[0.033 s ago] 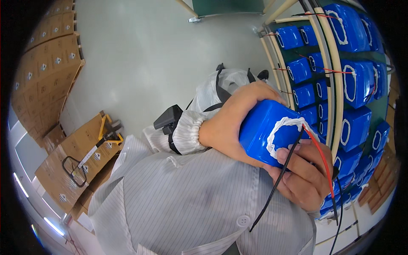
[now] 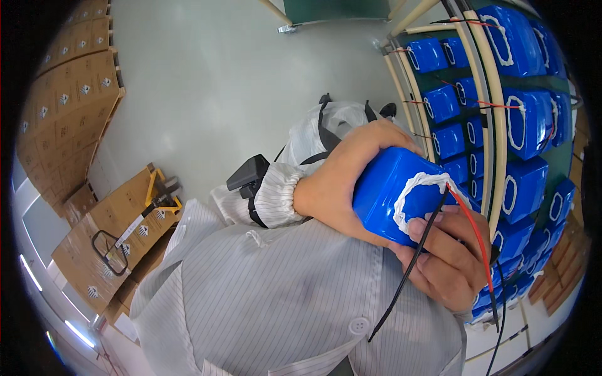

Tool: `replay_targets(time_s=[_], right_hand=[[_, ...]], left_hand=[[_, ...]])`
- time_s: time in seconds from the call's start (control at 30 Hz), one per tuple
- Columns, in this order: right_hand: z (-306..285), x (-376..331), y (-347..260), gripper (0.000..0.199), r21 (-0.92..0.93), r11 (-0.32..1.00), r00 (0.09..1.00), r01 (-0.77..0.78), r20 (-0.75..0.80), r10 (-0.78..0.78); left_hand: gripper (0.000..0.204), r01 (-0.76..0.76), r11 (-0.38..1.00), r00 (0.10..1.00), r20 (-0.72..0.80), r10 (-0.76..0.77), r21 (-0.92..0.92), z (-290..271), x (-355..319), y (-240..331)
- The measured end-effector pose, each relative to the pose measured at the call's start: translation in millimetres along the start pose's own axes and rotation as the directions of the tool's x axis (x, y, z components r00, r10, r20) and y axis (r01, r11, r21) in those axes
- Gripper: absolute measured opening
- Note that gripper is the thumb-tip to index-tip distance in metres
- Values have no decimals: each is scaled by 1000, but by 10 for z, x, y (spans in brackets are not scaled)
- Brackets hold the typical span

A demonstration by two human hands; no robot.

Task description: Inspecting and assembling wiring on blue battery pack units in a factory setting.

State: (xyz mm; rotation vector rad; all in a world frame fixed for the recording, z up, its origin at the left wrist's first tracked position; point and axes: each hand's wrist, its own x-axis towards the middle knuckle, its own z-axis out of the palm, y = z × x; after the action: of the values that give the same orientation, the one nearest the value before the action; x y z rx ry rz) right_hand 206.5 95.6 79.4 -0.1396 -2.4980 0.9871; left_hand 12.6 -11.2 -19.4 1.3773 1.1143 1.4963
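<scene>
We grip the blue battery pack [image 2: 401, 194] with both hands, left hand [image 2: 342, 182] wrapping its back, right hand [image 2: 448, 263] supporting underneath, keeping its red and black wires [image 2: 476, 241] clear beside the rack [image 2: 495, 125].

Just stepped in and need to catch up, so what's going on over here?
A person in a striped grey coat holds a blue wrapped battery pack in both hands: the left hand wraps over its top and the right hand supports its end, where a red wire and a black wire hang down. Beside them, a rack holds many similar blue packs. Cardboard boxes are stacked across the floor.
</scene>
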Motion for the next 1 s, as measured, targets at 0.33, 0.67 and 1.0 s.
replay_targets(time_s=[0.33, 0.67, 1.0], right_hand=[[0, -5, 116, 51, 51, 995, 996, 85, -36, -83], [32, -19, 114, 55, 45, 995, 994, 83, -68, -80], [-8, -22, 110, 53, 61, 997, 999, 47, -26, -45]], left_hand=[[103, -17, 1000, 992, -124, 14, -24, 108, 16, -49], [109, 21, 1000, 999, 28, -22, 22, 1, 26, 7], [108, 14, 1000, 1000, 19, -14, 27, -4, 27, -8]])
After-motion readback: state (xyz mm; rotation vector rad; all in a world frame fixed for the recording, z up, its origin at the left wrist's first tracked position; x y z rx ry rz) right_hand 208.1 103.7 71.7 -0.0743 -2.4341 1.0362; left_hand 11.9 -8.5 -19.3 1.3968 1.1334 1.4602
